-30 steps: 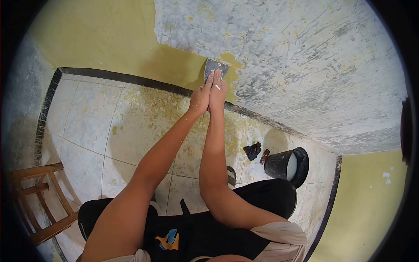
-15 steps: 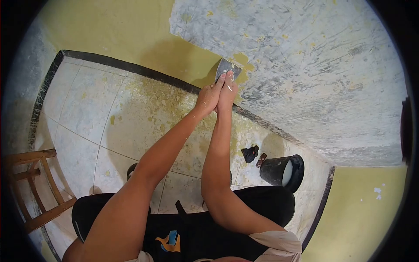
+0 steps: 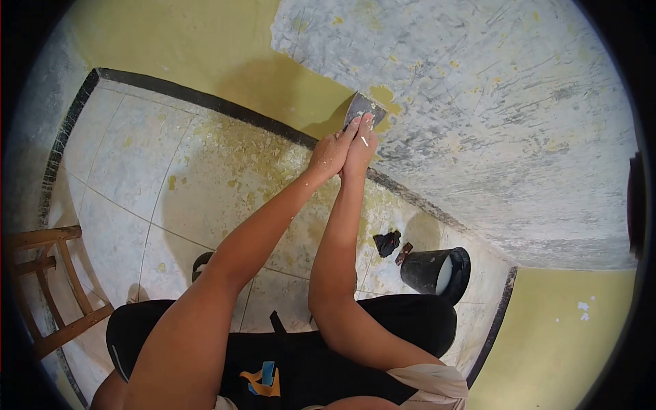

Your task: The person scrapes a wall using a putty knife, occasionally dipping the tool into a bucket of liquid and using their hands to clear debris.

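Observation:
A metal scraper lies with its wide blade against the wall, at the border between yellow-green paint and the bare grey-white surface. Both hands are pressed together on it. My left hand is closed around the lower part of the scraper, fingers pointing toward the blade. Alongside it, my right hand is also closed on the tool, its fingertips on the blade. White and yellow flakes stick to my hands. The handle is hidden under them.
Paint flakes litter the tiled floor beside the dark baseboard. A black bucket holding whitish liquid stands at the right, near a black cloth and a small brown object. At the left is a wooden frame.
Both hands and the scraper have moved slightly right in view, and the blade is tilted a little more. The floor objects have shifted slightly left with the camera.

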`<state>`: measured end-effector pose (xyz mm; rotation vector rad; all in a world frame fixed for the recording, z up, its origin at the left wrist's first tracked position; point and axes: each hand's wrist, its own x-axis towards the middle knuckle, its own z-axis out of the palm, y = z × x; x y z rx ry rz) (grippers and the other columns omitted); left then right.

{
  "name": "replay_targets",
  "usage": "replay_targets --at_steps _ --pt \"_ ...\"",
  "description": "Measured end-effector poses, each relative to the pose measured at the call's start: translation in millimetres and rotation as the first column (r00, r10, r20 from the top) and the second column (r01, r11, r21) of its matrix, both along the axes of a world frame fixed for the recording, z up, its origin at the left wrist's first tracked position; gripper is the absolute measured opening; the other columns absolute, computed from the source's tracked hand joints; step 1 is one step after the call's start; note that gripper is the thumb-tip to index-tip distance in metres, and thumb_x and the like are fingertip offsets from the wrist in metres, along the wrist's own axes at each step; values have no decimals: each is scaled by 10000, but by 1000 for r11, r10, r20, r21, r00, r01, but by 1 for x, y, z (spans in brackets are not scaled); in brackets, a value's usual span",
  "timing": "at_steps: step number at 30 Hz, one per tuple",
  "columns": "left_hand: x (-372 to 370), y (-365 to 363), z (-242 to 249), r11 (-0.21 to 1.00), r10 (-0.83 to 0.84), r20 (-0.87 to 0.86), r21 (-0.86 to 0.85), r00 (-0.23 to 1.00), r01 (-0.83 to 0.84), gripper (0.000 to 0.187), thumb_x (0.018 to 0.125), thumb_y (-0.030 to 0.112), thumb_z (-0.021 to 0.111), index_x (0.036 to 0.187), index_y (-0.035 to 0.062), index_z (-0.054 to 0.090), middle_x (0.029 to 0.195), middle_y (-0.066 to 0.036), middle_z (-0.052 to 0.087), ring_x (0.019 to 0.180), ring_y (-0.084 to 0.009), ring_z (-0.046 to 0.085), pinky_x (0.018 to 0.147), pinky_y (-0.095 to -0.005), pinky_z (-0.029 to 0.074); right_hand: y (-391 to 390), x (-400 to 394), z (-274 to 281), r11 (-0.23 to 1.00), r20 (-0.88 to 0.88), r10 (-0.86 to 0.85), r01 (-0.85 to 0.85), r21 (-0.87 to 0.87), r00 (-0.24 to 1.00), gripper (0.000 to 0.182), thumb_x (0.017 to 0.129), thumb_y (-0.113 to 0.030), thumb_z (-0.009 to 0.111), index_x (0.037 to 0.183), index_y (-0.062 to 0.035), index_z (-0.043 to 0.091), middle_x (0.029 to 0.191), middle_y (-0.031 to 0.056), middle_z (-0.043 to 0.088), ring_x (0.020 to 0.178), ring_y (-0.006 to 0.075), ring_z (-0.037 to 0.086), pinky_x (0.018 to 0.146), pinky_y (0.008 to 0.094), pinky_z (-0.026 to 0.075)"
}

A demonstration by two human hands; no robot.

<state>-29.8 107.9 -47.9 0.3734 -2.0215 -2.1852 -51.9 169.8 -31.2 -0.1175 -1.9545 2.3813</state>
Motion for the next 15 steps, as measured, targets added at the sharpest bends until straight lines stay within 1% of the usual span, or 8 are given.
replay_targets --at_steps 3,5,6,9,11,12,14,15 --pt "-2 3 -13 997 -68 56 -40 996 70 863 1001 706 390 1085 -91 710 1035 -333 711 1052 -484 672 926 -488 502 -2 10 9 993 -36 -79 82 90 996 514 1061 -466 576 704 -101 514 663 -20 492 602 106 446 556 315 372" --pt "-6 8 -22 998 -10 5 63 1000 10 871 1004 706 382 1047 -96 718 977 -336 711 989 -471 689 888 -486 513 -4 12 13 992 -15 -93 94 88 996 506 1061 -448 582 707 -92 518 658 -22 487 591 105 421 545 321 349" --pt "-4 6 -19 998 -10 6 58 1000 9 871 1004 706 382 1047 -96 718 977 -336 711 989 -471 689 888 -486 513 -3 10 10 992 -13 -92 93 84 996 506 1061 -448 582 707 -92 518 658 -22 487 591 105 421 545 321 349" --pt "-4 0 -15 992 -101 100 84 990 92 867 1006 703 383 1034 -95 720 928 -329 711 925 -453 703 851 -479 524 -5 7 8 987 -7 -106 106 118 994 577 1055 -481 577 663 -62 518 636 0 518 592 113 446 550 320 374" --pt "-8 -3 -19 990 -108 76 95 991 101 865 1003 705 389 1032 -92 723 912 -322 712 895 -438 708 834 -473 529 -8 11 11 998 2 -68 68 -8 998 486 1062 -445 583 725 -100 529 680 -12 505 593 106 442 548 317 366" --pt "-8 -5 -16 990 -111 67 97 992 105 864 1002 706 391 1031 -91 724 906 -319 712 885 -433 710 828 -471 531 -10 8 7 998 -2 -68 68 -13 998 486 1062 -445 583 725 -100 529 680 -12 505 593 106 442 548 317 366" --pt "-4 -12 -13 989 -145 156 63 977 137 862 992 712 404 1036 -85 726 941 -332 713 936 -451 707 857 -473 528 -13 4 -2 983 61 -59 69 -172 996 452 1073 -435 565 767 -103 546 694 -6 518 598 113 481 561 314 408" --pt "0 -18 -3 988 -148 153 62 977 140 862 992 712 404 1036 -85 726 941 -332 713 936 -451 707 857 -473 528 -15 4 -2 982 57 -62 71 -173 996 452 1073 -435 565 767 -103 546 694 -6 518 598 113 481 561 314 408"
